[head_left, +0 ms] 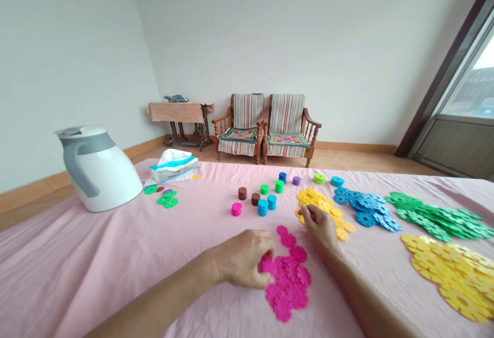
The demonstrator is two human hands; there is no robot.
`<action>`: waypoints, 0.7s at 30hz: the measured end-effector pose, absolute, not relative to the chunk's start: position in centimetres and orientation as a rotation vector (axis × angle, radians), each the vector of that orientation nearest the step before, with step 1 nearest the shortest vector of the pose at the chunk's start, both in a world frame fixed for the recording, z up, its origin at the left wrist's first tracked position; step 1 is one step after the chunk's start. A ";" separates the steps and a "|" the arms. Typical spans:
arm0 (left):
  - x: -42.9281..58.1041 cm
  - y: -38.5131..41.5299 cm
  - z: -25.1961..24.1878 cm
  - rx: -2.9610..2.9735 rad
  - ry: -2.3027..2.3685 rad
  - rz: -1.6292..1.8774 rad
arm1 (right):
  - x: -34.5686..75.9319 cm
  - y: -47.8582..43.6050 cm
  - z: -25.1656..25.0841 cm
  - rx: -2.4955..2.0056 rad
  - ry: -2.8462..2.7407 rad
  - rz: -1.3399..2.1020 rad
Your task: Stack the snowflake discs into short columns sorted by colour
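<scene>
My left hand [245,258] is closed at the left edge of a loose pile of pink snowflake discs [287,281]. A pink snowflake disc [269,265] shows between its thumb and curled fingers; anything deeper in the palm is hidden. Over the left side of the small yellow pile [318,201], my right hand [320,225] is pinched. A yellow snowflake disc [298,213] shows at its fingertips, partly covered by them. Beyond both hands stand short stacks of discs: a pink stack [236,209], a brown stack [242,193], a light-blue stack [263,207] and a green stack [279,186].
Blue discs [366,207], green discs [436,217] and larger yellow discs [455,271] lie in piles on the right. Far left stand a white jug [110,173] and a tissue box [175,167], with some loose green discs [168,200] nearby. A pink cloth [116,266] covers the table.
</scene>
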State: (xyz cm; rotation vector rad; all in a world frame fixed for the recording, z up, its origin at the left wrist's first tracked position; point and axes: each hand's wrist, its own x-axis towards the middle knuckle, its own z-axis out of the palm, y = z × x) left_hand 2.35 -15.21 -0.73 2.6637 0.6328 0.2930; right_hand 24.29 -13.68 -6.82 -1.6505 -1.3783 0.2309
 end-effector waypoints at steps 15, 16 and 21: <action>-3.1 -6.5 -3.2 2.432 1.362 0.973 | 24.3 -13.5 -7.1 -1.653 -1.384 0.234; -3.0 -6.5 -3.3 2.439 1.361 0.967 | 24.3 -13.5 -7.0 -1.655 -1.386 0.231; -2.8 -6.6 -3.3 2.439 1.384 0.944 | 24.3 -13.6 -7.0 -1.651 -1.390 0.221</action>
